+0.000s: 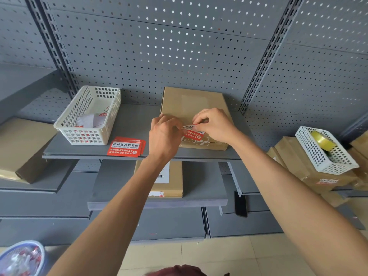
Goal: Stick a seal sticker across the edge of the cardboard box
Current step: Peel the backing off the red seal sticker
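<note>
So you've got the grey shelf [127, 124] in front of you, with the cardboard box [191, 102] lying flat on it against the pegboard. Your left hand [164, 134] and right hand [216, 126] both pinch the red seal sticker [192, 132] over the box's near edge. White basket [89, 114] sits left, spare stickers [125, 149] just beside it.

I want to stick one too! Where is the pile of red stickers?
In the head view, the pile of red stickers lies on the grey shelf, near its front edge, between the white basket and the left hand.
</note>
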